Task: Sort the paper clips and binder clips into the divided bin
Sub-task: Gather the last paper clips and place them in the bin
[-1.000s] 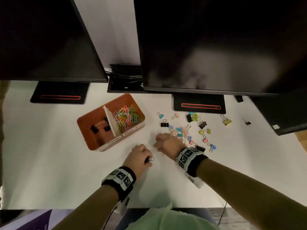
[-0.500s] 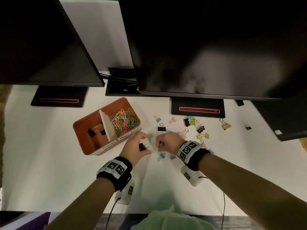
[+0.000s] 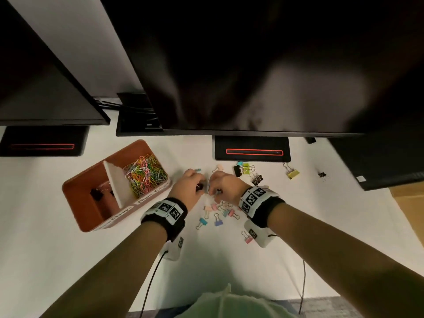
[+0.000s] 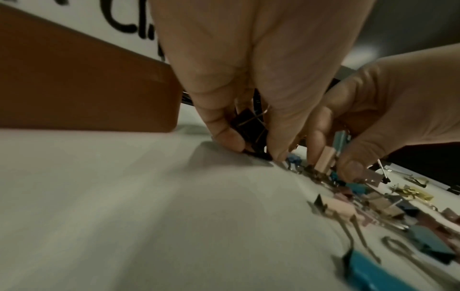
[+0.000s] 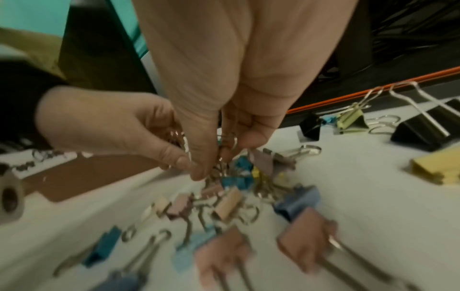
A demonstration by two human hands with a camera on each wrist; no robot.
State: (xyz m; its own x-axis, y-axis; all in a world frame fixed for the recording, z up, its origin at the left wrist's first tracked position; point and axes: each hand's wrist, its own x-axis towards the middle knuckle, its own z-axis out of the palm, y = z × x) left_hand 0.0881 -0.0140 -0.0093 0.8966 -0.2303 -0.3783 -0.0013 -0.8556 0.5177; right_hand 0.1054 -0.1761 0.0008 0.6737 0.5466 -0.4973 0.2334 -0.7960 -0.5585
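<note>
The brown divided bin (image 3: pixel 78 198) holds coloured paper clips (image 3: pixel 145 175) in its right compartment and black binder clips (image 3: pixel 98 193) in its left. Just right of the bin, my left hand (image 3: pixel 200 187) pinches a black binder clip (image 4: pixel 251 128) against the table between thumb and fingers (image 4: pixel 229 137). My right hand (image 3: pixel 212 189) is close beside it, fingers down in the pile. It pinches a small pale binder clip (image 4: pixel 326 159) and grips wire handles (image 5: pixel 227 139). Several small pastel binder clips (image 3: pixel 218 212) lie scattered nearer to me.
Two dark monitors hang over the back of the white table, and their stand bases (image 3: pixel 252 152) sit behind the clips. Larger clips lie at the back right: a black and green pair (image 3: pixel 243 169), a yellow one (image 3: pixel 292 173) and a small black one (image 3: pixel 322 174).
My left hand has moved away from me with the black clip and now meets the right hand beside the bin. The right hand has shifted forward, leaving pastel clips nearer me.
</note>
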